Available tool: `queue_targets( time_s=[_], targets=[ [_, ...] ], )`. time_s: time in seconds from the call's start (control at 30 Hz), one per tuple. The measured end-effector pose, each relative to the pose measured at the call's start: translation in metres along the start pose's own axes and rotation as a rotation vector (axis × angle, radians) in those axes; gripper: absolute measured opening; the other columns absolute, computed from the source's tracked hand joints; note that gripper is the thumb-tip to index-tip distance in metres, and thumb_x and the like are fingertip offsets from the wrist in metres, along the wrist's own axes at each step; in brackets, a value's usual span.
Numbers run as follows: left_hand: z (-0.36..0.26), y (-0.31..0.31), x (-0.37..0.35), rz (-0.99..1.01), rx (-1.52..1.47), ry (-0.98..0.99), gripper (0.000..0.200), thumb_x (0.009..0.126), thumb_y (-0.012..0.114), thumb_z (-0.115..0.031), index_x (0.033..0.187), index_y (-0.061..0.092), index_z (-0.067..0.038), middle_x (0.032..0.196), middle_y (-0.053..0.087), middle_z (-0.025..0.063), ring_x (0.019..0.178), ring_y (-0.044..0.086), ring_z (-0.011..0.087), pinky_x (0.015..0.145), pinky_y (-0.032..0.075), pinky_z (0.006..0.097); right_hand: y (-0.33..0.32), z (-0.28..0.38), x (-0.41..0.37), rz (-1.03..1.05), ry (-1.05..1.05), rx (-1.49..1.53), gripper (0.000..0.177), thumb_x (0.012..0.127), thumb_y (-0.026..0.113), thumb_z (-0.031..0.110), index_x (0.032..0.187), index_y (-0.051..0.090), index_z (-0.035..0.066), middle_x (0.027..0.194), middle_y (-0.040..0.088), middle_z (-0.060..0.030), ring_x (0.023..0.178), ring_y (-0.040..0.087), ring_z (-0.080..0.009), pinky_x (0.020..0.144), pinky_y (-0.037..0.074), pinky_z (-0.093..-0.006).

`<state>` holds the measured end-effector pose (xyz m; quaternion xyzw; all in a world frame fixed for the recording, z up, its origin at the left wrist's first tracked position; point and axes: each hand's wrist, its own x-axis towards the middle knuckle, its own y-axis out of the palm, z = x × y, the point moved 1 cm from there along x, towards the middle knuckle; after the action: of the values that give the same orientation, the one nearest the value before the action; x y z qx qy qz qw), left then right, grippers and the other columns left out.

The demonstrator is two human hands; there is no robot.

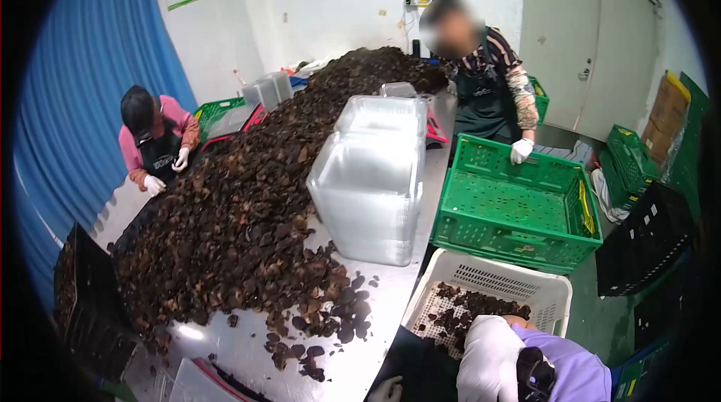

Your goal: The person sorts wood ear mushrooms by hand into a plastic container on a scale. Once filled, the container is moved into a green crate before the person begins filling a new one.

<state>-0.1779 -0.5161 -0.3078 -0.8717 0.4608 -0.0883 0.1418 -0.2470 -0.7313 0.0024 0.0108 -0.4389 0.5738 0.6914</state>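
At the lower right, my right hand (488,361) wears a white glove, with a purple sleeve and a black watch behind it. It hangs over the near side of a white plastic basket (557,301), and its fingers are turned out of sight. Dark brown mushroom-like pieces (481,308) lie in the bottom of that basket. Only a small part of my left hand (387,389), in a white glove, shows at the bottom edge by the metal table (357,368). Whether it holds anything is hidden.
A large heap of dark mushroom-like pieces (233,229) covers much of the table. Stacked clear plastic boxes (368,214) stand beside it. A green crate (518,248) sits beyond the basket. Two co-workers, one at left (161,132), one behind the crate (484,87), wear white gloves.
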Motion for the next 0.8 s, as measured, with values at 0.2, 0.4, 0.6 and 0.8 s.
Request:
queue_targets(
  time_s=[0.2, 0.4, 0.6, 0.8],
  targets=[
    [0.033, 0.005, 0.003, 0.005, 0.135, 0.152, 0.020, 0.085, 0.065, -0.013, 0.104, 0.068, -0.007, 0.092, 0.069, 0.0153, 0.082, 0.068, 0.0292, 0.074, 0.054, 0.0367, 0.005, 0.057, -0.021, -0.115, -0.180, -0.133, 0.022, 0.092, 0.054, 0.014, 0.109, 0.062, 0.001, 0.103, 0.063, -0.0182, 0.083, 0.061, -0.0259, 0.061, 0.045, -0.0349],
    [-0.008, -0.007, 0.006, 0.086, 0.196, 0.058, 0.025, 0.087, 0.062, -0.008, 0.111, 0.066, -0.005, 0.081, 0.067, 0.0106, 0.070, 0.065, 0.0176, 0.066, 0.051, 0.0288, 0.016, 0.022, -0.031, -0.327, -0.111, -0.020, 0.025, 0.099, 0.044, 0.011, 0.105, 0.063, -0.003, 0.097, 0.063, -0.0173, 0.076, 0.061, -0.0262, 0.053, 0.040, -0.0344],
    [-0.032, -0.022, 0.002, 0.195, 0.023, -0.102, 0.027, 0.090, 0.061, -0.006, 0.117, 0.063, -0.004, 0.087, 0.067, 0.0088, 0.079, 0.064, 0.0138, 0.073, 0.050, 0.0243, -0.002, 0.014, -0.074, -0.394, 0.547, -0.083, 0.047, 0.090, 0.065, 0.039, 0.112, 0.060, -0.002, 0.114, 0.063, -0.0134, 0.094, 0.060, -0.0321, 0.077, 0.047, -0.0402],
    [-0.138, -0.074, 0.028, 0.229, 0.282, 0.058, 0.032, 0.085, 0.067, -0.009, 0.117, 0.062, -0.005, 0.095, 0.068, 0.0117, 0.092, 0.065, 0.0289, 0.082, 0.051, 0.0340, -0.019, 0.028, -0.096, -1.697, 0.493, -0.514, 0.043, 0.084, 0.071, 0.028, 0.107, 0.063, -0.008, 0.087, 0.067, -0.0110, 0.073, 0.064, -0.0150, 0.066, 0.051, -0.0284]
  ],
)
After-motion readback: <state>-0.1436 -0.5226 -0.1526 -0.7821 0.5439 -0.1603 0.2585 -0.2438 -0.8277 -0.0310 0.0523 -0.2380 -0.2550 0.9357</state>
